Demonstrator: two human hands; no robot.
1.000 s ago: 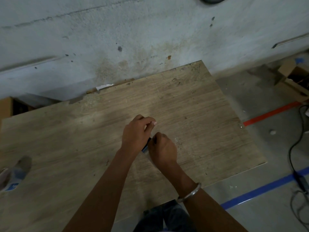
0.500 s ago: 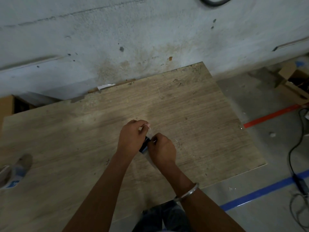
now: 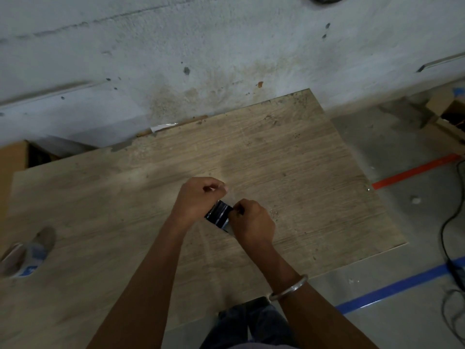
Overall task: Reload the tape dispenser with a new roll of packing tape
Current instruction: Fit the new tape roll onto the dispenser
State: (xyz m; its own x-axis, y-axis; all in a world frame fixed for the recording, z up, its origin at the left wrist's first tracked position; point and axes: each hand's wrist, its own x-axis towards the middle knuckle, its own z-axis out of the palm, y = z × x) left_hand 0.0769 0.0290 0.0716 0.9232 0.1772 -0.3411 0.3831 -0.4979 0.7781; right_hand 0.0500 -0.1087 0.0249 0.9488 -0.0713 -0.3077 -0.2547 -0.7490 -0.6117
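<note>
Over the wooden table (image 3: 289,159), two hands now sit a little apart, baring more of the dark, glossy dispenser (image 3: 218,213) between them than half a second ago. The left hand (image 3: 198,199) curls around its left side, thumb and forefinger pinched above; the right hand (image 3: 253,222) pinches its right edge. Likely tape is being threaded, though no roll is discernible.

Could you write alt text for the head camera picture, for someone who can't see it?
Seen from above, a person's left hand and right hand grip a small dark tape dispenser between them over a worn wooden table that stands against a grey wall. A bracelet circles the right wrist; blue and red tape lines mark the floor.
</note>
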